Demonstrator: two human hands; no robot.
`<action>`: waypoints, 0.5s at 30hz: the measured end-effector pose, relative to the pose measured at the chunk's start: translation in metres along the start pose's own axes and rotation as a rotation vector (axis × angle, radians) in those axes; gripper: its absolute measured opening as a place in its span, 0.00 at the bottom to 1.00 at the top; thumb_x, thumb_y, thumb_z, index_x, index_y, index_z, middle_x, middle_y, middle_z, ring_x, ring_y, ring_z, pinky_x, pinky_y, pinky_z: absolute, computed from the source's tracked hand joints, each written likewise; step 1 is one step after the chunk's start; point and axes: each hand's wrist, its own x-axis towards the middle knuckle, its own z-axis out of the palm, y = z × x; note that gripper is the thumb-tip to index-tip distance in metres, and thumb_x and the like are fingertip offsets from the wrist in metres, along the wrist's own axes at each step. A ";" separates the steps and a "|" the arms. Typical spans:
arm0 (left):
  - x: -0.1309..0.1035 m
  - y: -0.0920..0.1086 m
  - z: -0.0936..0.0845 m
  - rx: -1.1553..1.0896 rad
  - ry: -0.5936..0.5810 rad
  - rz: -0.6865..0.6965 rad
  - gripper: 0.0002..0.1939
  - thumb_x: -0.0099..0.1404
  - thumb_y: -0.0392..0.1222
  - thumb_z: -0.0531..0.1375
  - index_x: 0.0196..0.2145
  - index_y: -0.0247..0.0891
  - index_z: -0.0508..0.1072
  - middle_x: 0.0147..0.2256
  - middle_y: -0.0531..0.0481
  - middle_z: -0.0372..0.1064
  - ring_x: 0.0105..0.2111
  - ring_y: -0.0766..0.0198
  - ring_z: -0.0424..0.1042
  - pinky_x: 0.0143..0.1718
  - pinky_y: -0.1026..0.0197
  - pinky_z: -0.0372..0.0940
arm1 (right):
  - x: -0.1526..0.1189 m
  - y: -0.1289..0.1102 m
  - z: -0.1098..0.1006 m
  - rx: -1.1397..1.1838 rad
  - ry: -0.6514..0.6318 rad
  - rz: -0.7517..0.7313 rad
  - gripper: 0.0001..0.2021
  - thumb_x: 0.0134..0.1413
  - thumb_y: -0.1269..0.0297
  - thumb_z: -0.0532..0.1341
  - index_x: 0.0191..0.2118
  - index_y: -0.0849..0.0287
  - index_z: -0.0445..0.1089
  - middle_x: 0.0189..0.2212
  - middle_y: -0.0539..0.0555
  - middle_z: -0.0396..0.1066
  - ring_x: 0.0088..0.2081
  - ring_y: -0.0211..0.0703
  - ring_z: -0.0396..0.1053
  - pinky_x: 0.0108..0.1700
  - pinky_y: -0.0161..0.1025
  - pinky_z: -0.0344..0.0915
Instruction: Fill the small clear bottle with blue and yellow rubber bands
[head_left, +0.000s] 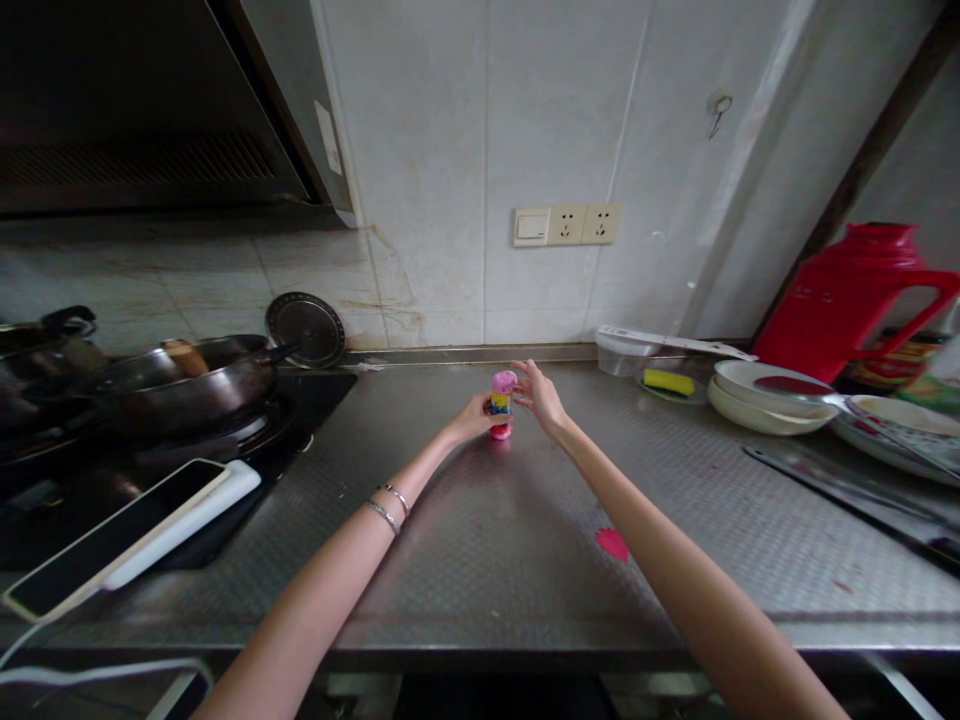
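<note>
Home kitchen, wok (180, 385) on stove (247, 440), steel counter (525, 520)

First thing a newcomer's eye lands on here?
The small pink toy figure standing mid-counter, with the left hand on its side and the right hand at its head. Next, the red thermos jug far right and the wok on the stove at left.

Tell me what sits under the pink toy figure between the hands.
The pink toy figure stands on the steel counter. Its foot shows a pink reflection; the left hand covers its left side.
</note>
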 end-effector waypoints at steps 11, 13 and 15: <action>0.001 -0.004 0.000 0.007 0.008 0.011 0.19 0.47 0.37 0.64 0.37 0.28 0.68 0.34 0.45 0.69 0.33 0.63 0.68 0.39 0.59 0.62 | -0.006 0.005 -0.005 -0.076 0.044 -0.127 0.24 0.49 0.50 0.52 0.49 0.57 0.63 0.43 0.56 0.69 0.44 0.46 0.66 0.41 0.43 0.63; 0.001 -0.004 0.000 0.013 0.007 0.032 0.18 0.48 0.37 0.64 0.37 0.28 0.68 0.33 0.45 0.69 0.33 0.64 0.68 0.38 0.59 0.62 | -0.007 0.006 -0.001 -0.054 -0.059 -0.165 0.27 0.45 0.55 0.58 0.52 0.56 0.59 0.44 0.55 0.68 0.45 0.45 0.66 0.44 0.42 0.62; 0.000 -0.004 0.000 0.021 0.002 0.058 0.18 0.48 0.37 0.63 0.38 0.29 0.68 0.33 0.46 0.69 0.32 0.65 0.68 0.37 0.60 0.61 | -0.007 0.009 0.002 -0.079 -0.113 -0.225 0.31 0.39 0.61 0.62 0.53 0.58 0.58 0.42 0.55 0.69 0.43 0.44 0.66 0.45 0.42 0.62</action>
